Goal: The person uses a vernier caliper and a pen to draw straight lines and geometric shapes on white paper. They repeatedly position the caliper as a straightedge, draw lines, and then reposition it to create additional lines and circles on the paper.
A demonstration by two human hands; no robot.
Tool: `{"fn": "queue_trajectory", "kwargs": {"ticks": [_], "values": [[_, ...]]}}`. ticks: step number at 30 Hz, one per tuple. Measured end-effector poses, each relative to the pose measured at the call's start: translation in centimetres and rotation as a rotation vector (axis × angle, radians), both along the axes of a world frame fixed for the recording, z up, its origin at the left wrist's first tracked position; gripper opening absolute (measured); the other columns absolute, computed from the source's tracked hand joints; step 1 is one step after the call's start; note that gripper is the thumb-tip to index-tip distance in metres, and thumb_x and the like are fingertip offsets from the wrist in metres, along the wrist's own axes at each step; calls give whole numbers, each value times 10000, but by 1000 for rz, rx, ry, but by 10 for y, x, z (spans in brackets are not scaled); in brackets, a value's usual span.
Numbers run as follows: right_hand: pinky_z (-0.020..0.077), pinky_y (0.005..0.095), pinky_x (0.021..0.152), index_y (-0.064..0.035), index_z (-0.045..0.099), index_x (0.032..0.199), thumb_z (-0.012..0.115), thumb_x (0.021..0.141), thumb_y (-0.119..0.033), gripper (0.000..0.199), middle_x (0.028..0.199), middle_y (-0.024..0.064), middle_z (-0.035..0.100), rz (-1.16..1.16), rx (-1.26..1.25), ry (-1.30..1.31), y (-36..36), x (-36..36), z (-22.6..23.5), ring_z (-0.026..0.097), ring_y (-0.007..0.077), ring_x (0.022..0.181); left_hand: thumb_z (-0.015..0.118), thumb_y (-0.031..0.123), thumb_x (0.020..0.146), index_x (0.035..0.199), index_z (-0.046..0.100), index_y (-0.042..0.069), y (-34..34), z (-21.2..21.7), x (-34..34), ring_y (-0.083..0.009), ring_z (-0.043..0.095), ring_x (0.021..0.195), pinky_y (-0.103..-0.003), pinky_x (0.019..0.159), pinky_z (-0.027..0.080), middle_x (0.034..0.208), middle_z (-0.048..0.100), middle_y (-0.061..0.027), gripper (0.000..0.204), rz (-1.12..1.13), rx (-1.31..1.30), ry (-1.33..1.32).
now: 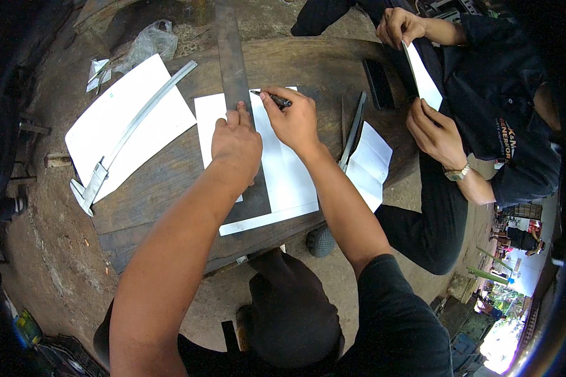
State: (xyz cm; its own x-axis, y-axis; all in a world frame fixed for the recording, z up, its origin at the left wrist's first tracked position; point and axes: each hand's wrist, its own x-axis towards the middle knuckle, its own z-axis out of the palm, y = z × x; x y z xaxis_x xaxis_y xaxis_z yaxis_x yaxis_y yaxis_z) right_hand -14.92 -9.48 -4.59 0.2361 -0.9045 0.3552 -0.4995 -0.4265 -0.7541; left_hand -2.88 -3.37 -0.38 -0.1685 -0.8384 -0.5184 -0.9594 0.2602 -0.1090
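A long dark metal straightedge (233,63) lies across a white sheet of paper (289,169) on the wooden table. My left hand (236,141) rests on the straightedge, its fingers stretched forward and pressing it against the sheet. Between the fingers of my right hand (294,122) is a black pen (280,100), its tip at the straightedge's right side, near the paper's far edge. Near the sheet's close edge runs a thin line. A metal vernier caliper (129,135) lies on a second white sheet (85,135) to the left.
Scissors (353,129) and a creased paper (368,163) lie right of my sheet, near a black phone (378,83). A person at the right holds a folded white paper (422,78) in both hands (437,132). Clear plastic (154,43) sits on the table's far left.
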Motion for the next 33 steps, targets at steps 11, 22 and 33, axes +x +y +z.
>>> {"fn": "queue_trajectory", "kwargs": {"ticks": [11, 22, 33], "values": [[553, 339, 615, -3, 764, 980, 732, 905, -179, 193, 923, 183, 749, 12, -35, 21, 1, 2, 1, 719, 291, 740, 972, 485, 510, 1529, 344, -64, -1, -1, 1, -285, 418, 1404, -387, 1085, 435, 1645, 271, -201, 1317, 18, 9, -1], [583, 330, 659, 1, 759, 1004, 722, 915, -150, 178, 968, 169, 756, 25, -24, 31, 34, -10, 0, 745, 276, 812, 973, 473, 507, 1543, 315, -56, 1, -2, 4, -292, 392, 1430, -402, 1097, 428, 1654, 252, -192, 1336, 23, 3, 39], [578, 342, 689, 1, 759, 993, 726, 911, -150, 174, 954, 175, 754, -2, -71, -22, 8, 4, -10, 744, 287, 815, 981, 452, 487, 1522, 356, -56, 1, 0, 5, -295, 405, 1416, -413, 1093, 430, 1650, 268, -188, 1312, 38, 1, 69]]}}
